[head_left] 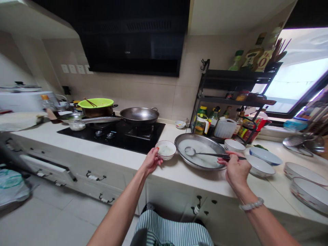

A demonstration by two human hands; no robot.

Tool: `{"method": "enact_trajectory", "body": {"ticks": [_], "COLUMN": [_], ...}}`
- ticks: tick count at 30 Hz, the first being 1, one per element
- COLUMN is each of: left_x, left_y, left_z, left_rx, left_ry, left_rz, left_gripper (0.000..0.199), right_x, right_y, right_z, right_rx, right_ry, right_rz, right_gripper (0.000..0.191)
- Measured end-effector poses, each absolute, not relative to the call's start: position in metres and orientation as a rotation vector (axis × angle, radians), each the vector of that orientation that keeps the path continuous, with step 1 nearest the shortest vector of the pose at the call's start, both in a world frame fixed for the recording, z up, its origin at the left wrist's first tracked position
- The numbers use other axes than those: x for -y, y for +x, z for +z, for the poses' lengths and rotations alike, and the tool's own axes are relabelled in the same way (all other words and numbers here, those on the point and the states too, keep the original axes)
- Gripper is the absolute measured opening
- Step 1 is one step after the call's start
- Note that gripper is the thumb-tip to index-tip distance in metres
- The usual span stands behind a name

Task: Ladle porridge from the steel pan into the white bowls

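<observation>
My left hand (153, 159) grips the rim of a small white bowl (167, 158) at the counter's front edge, left of a wide steel basin. Some whitish liquid lies in the bowl. In my right hand (237, 169) is the dark handle of a ladle (190, 151), my fingers wrapped round it. The ladle's round metal head is over the white liquid in the steel basin (222, 147), close to its surface. Whether the head is dipped in, I cannot tell. A bracelet circles my right wrist.
A steel wok (139, 115) and a pot under a green basin (96, 103) stand on the black hob (118, 136) at left. Behind the steel basin rises a black rack (230, 100) of bottles. Several bowls (258, 166) crowd the right. A small dish (180, 124) sits by the wall.
</observation>
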State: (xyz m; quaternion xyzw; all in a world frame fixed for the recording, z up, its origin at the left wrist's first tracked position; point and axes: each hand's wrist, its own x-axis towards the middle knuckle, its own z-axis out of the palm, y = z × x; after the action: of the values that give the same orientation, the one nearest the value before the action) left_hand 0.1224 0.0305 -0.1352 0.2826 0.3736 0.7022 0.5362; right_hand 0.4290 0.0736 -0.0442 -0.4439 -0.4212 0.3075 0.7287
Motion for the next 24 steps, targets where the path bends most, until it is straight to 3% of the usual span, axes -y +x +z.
{"method": "enact_trajectory", "body": {"ticks": [24], "left_x": [-0.031], "left_y": [0.123], "left_z": [-0.135], "left_rx": [-0.894], "left_ry": [0.679], "left_rz": [1.661], "left_gripper": [0.050], "right_x": [-0.079], "right_y": [0.422], "right_z": [-0.018], "right_rx": [0.862], "right_ry": [-0.958], "right_rz": [0.739], "right_gripper": [0.010]}}
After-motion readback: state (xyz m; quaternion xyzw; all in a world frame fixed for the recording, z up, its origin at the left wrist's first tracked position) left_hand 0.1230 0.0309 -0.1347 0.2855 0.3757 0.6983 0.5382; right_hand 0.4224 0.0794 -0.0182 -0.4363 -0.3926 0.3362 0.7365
